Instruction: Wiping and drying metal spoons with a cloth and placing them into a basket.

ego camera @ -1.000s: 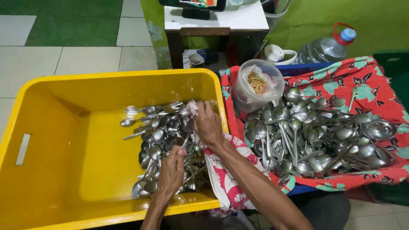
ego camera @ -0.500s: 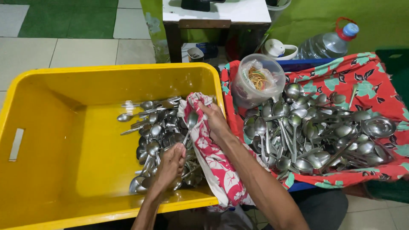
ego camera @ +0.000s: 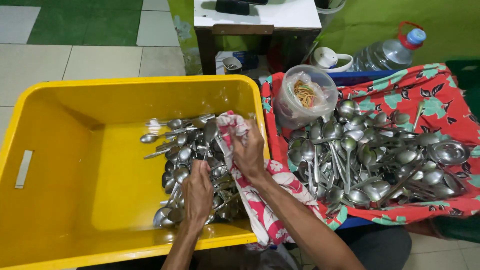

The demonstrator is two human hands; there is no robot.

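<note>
A large yellow plastic tub is seen at the left, and a heap of wet-looking metal spoons is held in its right half. To the right, a red flowered cloth is spread over a raised surface, and a second, wider heap of dry spoons is laid on it. Behind that heap, a clear round container with rubber bands inside is placed, with a large water bottle farther back. A red-and-white wiping cloth is draped over the tub's near right rim, and its upper end is gathered in the right hand, which is closed around the bunched fabric above the tub's spoons. The left hand is lowered into the tub's heap with fingers curled among the handles; whether 1 spoon is actually gripped cannot be told. The spoons are judged stiff, light singly, and likely slippery, so a hold on the narrow handle, not the polished bowl, is advised. The wiping cloth is soft and limp, and is best controlled by a full-fist hold on a gathered section.
</note>
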